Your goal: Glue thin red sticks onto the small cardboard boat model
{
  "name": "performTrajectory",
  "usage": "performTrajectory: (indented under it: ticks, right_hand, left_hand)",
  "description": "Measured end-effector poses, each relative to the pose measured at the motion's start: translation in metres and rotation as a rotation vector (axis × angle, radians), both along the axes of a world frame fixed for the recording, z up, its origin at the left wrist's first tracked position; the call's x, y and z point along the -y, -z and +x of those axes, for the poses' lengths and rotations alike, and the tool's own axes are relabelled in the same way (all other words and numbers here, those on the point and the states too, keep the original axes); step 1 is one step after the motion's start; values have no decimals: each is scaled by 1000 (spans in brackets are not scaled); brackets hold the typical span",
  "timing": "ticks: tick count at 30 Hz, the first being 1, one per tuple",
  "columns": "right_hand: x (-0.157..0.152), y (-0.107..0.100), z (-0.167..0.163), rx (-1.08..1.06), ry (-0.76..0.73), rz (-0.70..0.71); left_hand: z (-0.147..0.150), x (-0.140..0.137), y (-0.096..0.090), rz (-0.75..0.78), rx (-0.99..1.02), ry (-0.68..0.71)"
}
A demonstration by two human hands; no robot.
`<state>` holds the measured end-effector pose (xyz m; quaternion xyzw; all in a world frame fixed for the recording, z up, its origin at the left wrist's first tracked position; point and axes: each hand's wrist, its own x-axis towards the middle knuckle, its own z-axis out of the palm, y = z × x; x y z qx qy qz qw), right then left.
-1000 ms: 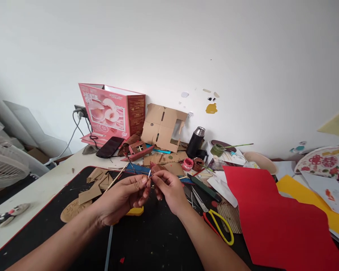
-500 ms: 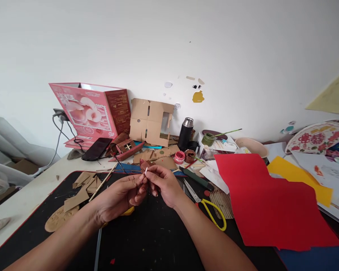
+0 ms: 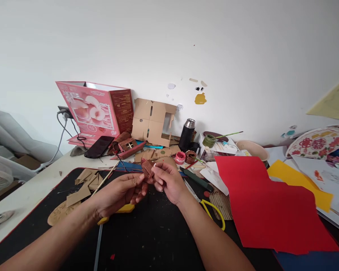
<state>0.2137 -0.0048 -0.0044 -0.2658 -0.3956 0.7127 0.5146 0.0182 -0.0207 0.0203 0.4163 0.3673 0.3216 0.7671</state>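
Near the middle of the black mat, my two hands are raised close together. My right hand (image 3: 167,181) pinches a small thin stick (image 3: 151,170), pale at its upper end and reddish below, between thumb and fingers. My left hand (image 3: 127,191) has thumb and forefinger pressed together just left of it; whatever lies between those tips is too small to make out. Right behind the fingertips shows a reddish-brown piece (image 3: 147,166), partly hidden by the hands. Under my left wrist lies a yellow-handled tool (image 3: 124,209) with a long grey blade.
Scissors (image 3: 214,210) with yellow handles and a dark green cutter (image 3: 197,180) lie to the right, beside red paper (image 3: 271,203). Cardboard scraps (image 3: 84,190) lie left. Behind stand a brown model house (image 3: 127,146), paint jars (image 3: 180,157) and a black flask (image 3: 187,134).
My hands have drawn slightly apart, the right one moving right with the small stick. The view has shifted a little, and more of the reddish-brown piece behind the fingers shows.
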Motion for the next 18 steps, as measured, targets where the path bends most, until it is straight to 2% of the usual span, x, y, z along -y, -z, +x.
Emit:
performTrajectory:
  ticks: [2,5,9,11,14,18]
  right_hand:
    - [-4,-1,7,36,58,43]
    - [-11,0,16,142,124,118]
    - [-17,3,23,319,146,199]
    - [-18,4,25,398,154,231]
    - [-19,6,29,508,170,275]
    - [-21,10,33,718,227,365]
  left_hand:
    - [-10,-8,-3,164,-151,-25]
    - [-23,-23,-5,518,-470,-86]
    - [-19,-41,7,919,-816,-196]
    - [-11,-45,16,1091,-946,-187]
    - [3,-51,26,1232,-1075,-103]
    - [14,-60,31,1217,-1172,-35]
